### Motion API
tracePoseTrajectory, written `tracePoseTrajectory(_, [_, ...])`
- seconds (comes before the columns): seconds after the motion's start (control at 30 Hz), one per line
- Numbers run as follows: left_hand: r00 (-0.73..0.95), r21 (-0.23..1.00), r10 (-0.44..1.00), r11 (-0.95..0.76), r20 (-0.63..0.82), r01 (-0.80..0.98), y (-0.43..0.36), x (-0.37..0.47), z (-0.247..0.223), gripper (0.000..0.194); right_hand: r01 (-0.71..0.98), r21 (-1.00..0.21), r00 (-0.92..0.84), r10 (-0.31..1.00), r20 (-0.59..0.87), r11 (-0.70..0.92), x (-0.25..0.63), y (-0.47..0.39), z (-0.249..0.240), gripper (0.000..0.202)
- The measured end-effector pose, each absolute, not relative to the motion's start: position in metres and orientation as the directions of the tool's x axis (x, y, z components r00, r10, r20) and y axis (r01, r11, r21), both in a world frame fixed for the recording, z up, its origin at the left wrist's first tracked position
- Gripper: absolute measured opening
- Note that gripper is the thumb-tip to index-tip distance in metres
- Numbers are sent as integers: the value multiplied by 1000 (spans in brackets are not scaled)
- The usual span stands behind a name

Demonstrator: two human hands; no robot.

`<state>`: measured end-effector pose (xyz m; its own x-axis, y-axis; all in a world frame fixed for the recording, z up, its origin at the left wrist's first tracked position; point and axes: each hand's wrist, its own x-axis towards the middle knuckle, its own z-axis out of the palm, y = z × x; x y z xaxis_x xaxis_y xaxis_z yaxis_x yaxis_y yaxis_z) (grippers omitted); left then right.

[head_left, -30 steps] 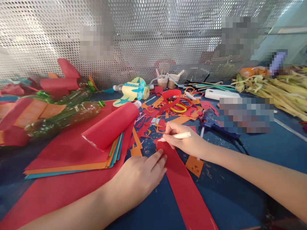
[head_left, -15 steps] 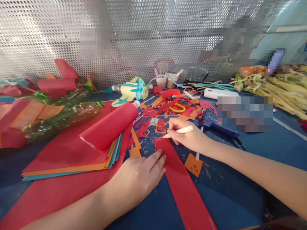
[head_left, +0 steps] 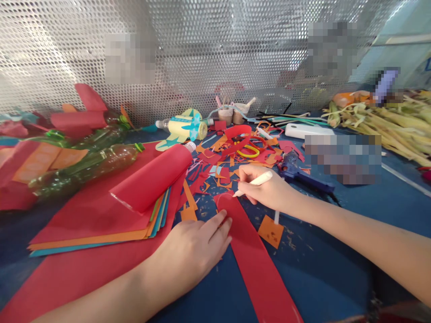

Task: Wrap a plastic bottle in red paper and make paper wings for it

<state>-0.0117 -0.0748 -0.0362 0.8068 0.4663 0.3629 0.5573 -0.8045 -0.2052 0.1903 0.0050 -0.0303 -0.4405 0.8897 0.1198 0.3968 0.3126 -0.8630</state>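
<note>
A long red paper strip [head_left: 257, 260] lies on the blue table, running from the middle toward the front edge. My left hand [head_left: 198, 246] rests flat on the strip's left side near its far end, fingers stretched out. In my right hand [head_left: 262, 188] is a white marker [head_left: 259, 179], pinched between thumb and fingers. The marker's tip is at the strip's far right corner, and a faint curved line shows at that end. To the left, a bottle wrapped in red paper [head_left: 155, 177] lies on a stack of coloured paper sheets [head_left: 84, 215].
Paper scraps [head_left: 215, 166] and yellow-handled scissors [head_left: 248, 150] lie beyond the strip. A blue glue gun [head_left: 305, 175] is at right, near an orange paper square [head_left: 271, 231]. Green plastic bottles [head_left: 90, 168] lie left, dry husks [head_left: 390, 125] far right. Perforated metal [head_left: 215, 49] stands behind.
The marker tip has moved slightly right and toward me along the strip's far end, and the curved line looks longer. My left hand stays in place.
</note>
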Motion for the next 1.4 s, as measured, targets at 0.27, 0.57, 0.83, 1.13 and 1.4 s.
tracePoseTrajectory(0.27, [810, -202, 460, -810, 364, 550, -74, -12, -35, 39, 417, -853, -437, 892, 114, 313, 188, 2, -25, 25])
tracePoseTrajectory(0.57, [813, -222, 452, -806, 366, 549, -74, -10, -35, 41, 183, -936, -410, 888, 206, 301, 188, 3, -23, 18])
tracePoseTrajectory(0.83, [778, -200, 502, -776, 379, 598, -73, -8, -35, 41, 125, -971, -569, 816, 99, 205, 183, 0, -32, 16])
tracePoseTrajectory(1.13, [802, -240, 437, -796, 407, 555, -76, -7, -38, 40, 96, -964, -585, 797, 147, 248, 181, -1, -44, 20])
tracePoseTrajectory(1.4, [827, -285, 382, -808, 412, 515, -79, -10, -39, 37, 133, -954, -592, 794, 141, 268, 179, -4, -42, 20])
